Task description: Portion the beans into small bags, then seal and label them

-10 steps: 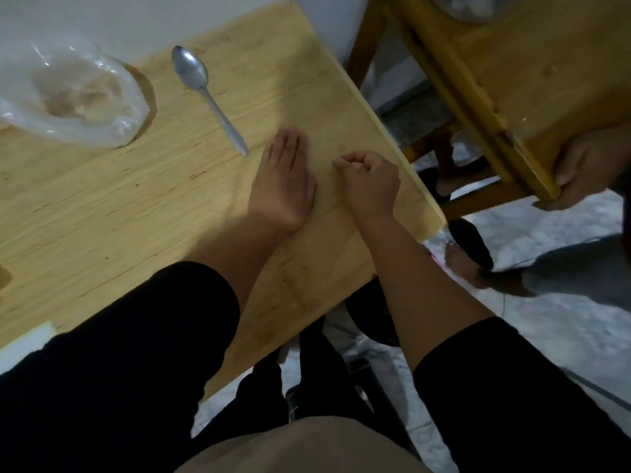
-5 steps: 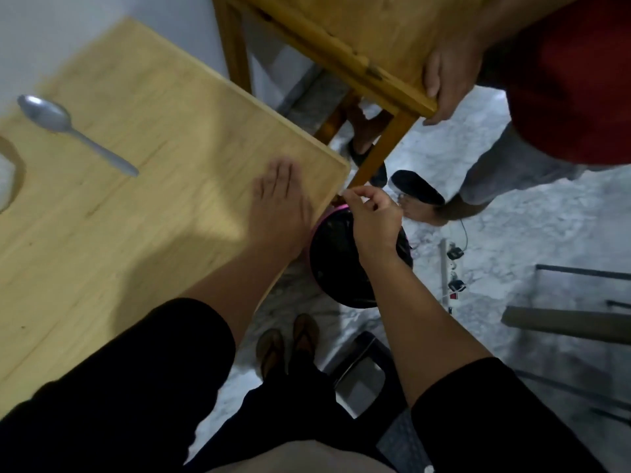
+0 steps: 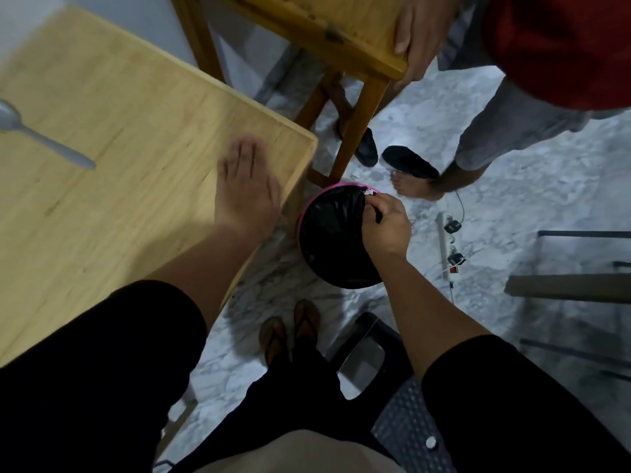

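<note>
Table: pale wooden tabletop (image 3: pixel 129 138), its corner near the bin.
Bin: round pink-rimmed bin lined with a black plastic bag (image 3: pixel 331 233), on the marble floor beside the table.
Left hand (image 3: pixel 246 189): flat, palm down, fingers together, on the table corner, holding nothing.
Right hand (image 3: pixel 386 223): over the bin's rim, fingertips pinched on a small pale scrap (image 3: pixel 369 191).
Spoon: silver metal spoon (image 3: pixel 41 136), at the table's left edge.
Beans, bags: out of view.

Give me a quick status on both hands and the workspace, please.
Left hand flat on table, empty. Right hand pinching a small scrap over the bin. Spoon idle; no beans or bags visible.
</note>
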The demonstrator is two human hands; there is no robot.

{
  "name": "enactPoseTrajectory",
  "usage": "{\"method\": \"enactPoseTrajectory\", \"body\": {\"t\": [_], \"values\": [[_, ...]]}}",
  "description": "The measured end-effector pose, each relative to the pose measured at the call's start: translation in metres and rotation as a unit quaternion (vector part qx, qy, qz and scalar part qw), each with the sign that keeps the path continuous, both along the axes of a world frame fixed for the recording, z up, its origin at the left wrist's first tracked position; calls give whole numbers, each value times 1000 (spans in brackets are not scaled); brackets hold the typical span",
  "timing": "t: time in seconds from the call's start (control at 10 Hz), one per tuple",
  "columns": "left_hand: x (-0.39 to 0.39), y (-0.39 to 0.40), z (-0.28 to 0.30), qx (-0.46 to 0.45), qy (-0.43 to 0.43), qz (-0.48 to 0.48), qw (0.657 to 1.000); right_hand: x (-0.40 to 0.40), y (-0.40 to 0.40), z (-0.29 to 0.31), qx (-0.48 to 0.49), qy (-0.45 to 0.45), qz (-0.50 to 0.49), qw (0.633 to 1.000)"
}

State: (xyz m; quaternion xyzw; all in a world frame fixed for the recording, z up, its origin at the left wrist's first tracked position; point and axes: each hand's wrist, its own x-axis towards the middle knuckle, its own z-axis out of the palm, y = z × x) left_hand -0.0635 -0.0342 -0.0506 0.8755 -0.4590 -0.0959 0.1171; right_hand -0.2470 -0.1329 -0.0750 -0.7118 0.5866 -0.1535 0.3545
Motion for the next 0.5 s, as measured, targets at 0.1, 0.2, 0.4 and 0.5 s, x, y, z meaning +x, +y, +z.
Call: {"method": "enactPoseTrajectory", "body": {"t": [0.1, 0.2, 0.4, 0.5], "values": [[-1, 1, -1, -3, -6, -1, 1000, -1, 3, -2, -16, 72, 66, 995], [-3, 2, 2, -15, -20, -1, 1000, -1, 11, 3, -38, 115, 112, 986], [-12, 17, 10, -44, -17, -21, 999, 11, 23, 28, -106, 191, 204, 954], [-17, 24, 11, -68, -36, -7, 997, 25, 29, 45, -154, 213, 255, 930]]}}
